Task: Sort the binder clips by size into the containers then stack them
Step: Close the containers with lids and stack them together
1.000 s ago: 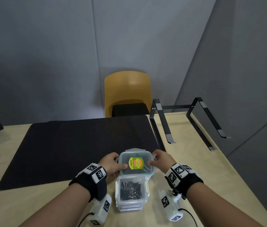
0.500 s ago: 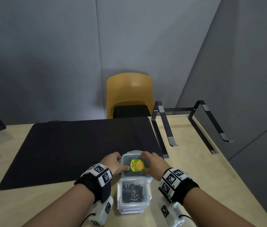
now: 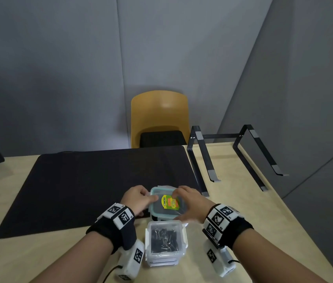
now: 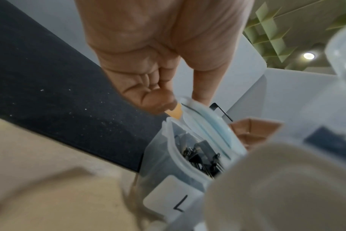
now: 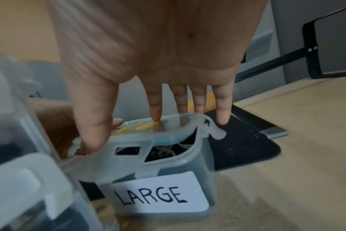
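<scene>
Clear plastic dominates the head view: the large container (image 3: 165, 205) sits at the near right corner of the black mat (image 3: 92, 184) on the pale wooden table (image 3: 253, 217), with its teal-rimmed lid (image 3: 166, 203) laid on top and a yellow-green sticker (image 3: 169, 202) on that lid. The left hand (image 3: 138, 200) is at the lid's left edge, thumb reaching onto the rim. The right hand (image 3: 192, 203) lies over the right side, fingers (image 3: 179, 192) spread straight across the top. Just nearer stands a stack of clear containers (image 3: 165, 242), its top one full of black binder clips (image 3: 164, 238). A yellow chair (image 3: 159, 117) and a black metal stand (image 3: 233, 152) sit at the far side.

Over to the left wrist view: the left hand (image 4: 160, 62) has its fingers (image 4: 158, 100) curled at the lid's (image 4: 211, 125) corner, thumb on the other side, pinching that edge. The lid is tilted, not seated, and binder clips (image 4: 201, 156) show in the gap.

Now the right wrist view: the right hand (image 5: 158, 54) is flat and wide open, fingers (image 5: 155, 109) straight, the index tip pressing the lid (image 5: 148, 131) by the sticker (image 5: 142, 125) while the thumb rests on a side latch. The lid sits askew on the large container (image 5: 198, 164), whose white label (image 5: 156, 195) reads LARGE, with binder clips (image 5: 164, 152) visible under the raised edge.
</scene>
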Demonstrator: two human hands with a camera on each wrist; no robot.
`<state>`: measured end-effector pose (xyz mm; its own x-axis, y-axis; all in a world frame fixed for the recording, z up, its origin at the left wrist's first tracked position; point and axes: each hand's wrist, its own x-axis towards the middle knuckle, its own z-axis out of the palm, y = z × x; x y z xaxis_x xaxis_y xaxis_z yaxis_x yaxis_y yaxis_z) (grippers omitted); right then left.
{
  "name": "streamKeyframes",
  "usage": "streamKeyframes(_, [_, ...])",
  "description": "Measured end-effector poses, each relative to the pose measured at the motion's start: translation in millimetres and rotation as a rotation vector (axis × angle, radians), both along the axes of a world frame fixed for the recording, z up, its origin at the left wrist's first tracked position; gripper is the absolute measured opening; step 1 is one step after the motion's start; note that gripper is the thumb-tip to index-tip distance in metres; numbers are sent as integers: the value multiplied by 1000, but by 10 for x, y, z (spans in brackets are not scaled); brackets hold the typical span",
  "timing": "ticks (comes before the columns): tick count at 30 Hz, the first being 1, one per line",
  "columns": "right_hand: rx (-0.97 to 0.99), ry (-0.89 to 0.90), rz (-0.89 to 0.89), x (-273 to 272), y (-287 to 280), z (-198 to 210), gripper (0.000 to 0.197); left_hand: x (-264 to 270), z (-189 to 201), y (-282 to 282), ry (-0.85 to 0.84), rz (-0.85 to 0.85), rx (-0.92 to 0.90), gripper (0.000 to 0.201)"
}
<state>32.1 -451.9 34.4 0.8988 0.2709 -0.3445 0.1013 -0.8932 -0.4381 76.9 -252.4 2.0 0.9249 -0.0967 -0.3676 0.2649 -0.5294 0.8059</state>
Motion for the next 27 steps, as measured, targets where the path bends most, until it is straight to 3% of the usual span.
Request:
streamKeyframes(9, [-76,-10,22,-13,-16,-16,55,-22,-83,-21,30,-90,274,41])
streamKeyframes(16, [-179,-54,23,22,102,-63,61,-3,-104,81,114,-139,243,50])
streamKeyframes(23, [-464,4,160,151,242,51,54,44,-131,58,186,-159,231,48])
streamKeyframes(27, [-505,-9,223,151,182,60,62,20,-77,1,146,-155,266,42])
